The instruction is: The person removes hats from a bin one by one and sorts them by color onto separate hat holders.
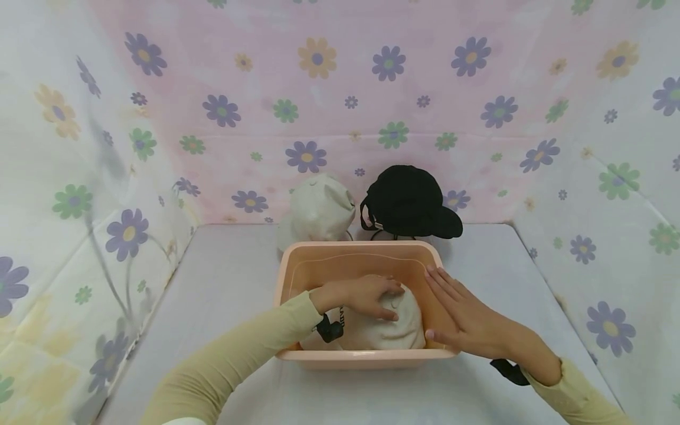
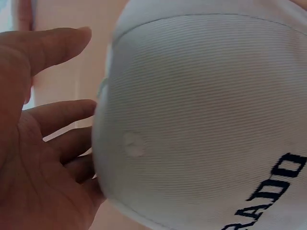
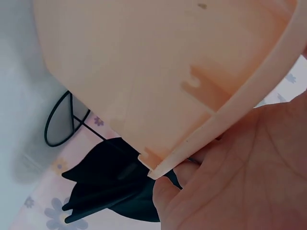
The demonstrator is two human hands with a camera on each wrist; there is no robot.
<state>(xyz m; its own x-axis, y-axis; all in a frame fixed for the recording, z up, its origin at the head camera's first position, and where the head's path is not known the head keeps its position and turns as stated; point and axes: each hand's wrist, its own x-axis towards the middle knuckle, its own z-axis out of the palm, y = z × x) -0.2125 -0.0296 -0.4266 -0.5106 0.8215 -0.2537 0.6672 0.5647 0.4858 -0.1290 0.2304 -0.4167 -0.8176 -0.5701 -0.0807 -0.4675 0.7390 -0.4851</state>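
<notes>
Head cam: L hand loosely spread, white cap right under it in bin. R hand straight-fingered at bin's edge; shoving too hard cd prob slide bin.

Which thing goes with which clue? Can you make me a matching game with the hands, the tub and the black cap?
Things:
1) black cap
2) tub
3) left hand
4) right hand

Clues:
A) at the tub's right edge
B) reaching inside the tub, by the white cap there
C) behind the tub, brim pointing right
D) peach-coloured, with a white cap inside

Right pairs: 1-C, 2-D, 3-B, 4-A
</notes>
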